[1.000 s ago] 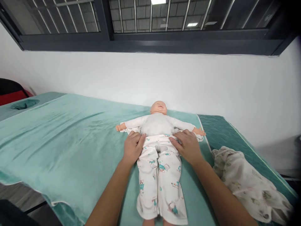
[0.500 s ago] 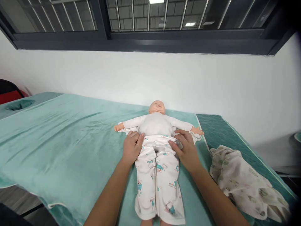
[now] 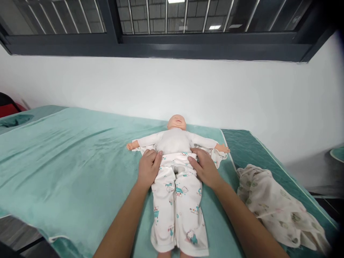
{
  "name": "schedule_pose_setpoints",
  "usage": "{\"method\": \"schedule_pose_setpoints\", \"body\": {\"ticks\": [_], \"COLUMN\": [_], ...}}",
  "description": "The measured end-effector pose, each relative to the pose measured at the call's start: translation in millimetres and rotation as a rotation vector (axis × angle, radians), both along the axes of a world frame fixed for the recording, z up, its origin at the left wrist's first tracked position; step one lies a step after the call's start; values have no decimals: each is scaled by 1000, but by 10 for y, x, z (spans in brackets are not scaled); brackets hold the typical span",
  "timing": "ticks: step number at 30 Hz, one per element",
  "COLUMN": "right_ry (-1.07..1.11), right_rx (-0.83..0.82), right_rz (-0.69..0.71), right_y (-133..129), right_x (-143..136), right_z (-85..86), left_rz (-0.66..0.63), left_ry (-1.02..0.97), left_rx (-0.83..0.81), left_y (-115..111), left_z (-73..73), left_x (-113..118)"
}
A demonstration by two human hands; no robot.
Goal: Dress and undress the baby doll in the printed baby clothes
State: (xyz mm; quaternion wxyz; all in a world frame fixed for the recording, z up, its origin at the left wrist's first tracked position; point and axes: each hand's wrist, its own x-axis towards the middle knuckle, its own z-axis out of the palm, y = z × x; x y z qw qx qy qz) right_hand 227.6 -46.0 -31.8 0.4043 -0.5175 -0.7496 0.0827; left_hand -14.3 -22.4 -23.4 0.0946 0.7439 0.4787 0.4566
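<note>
1. The printed baby trousers [image 3: 188, 204] lie at lower centre, long axis running from mid-frame toward the bottom edge, waistband [image 3: 174, 158] between my hands
2. My left hand [image 3: 147, 166] curls at its left end, my right hand [image 3: 205, 168] touches its right, thumb and forefinger parted; neither is nearer, and I cannot tell whether either pinches fabric
3. Inside the trousers are the baby doll's [image 3: 173, 139] legs
4. Lower right, a crumpled patterned cloth [image 3: 279, 209]

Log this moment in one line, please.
Left hand: curled at waistband, white printed fabric trousers | right hand: at waistband's opposite side | bald white-shirted doll: face-up on green cloth
</note>
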Motion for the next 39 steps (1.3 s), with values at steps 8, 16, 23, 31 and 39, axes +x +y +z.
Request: {"method": "schedule_pose_setpoints", "body": {"ticks": [8,16,23,31,39], "right_ry": [190,81,210,18,-164], "right_rx": [59,-63,-25,104,140], "right_rz": [45,14,13,78,44], "right_y": [-8,84,4,-152,-203], "right_x": [-12,50,40,-44,-88], "right_z": [-53,-94,-58,111,210], "left_rz": [-3,3,-21,-188,-196], "left_ry": [-11,-34,-78,-99,-17], "left_rx": [-29,-49,-83,-78,-114], "left_y": [-5,3,-11,-102,-227], "left_z": [19,25,21,30,-18], "left_x": [5,12,-21,-79,-93]}}
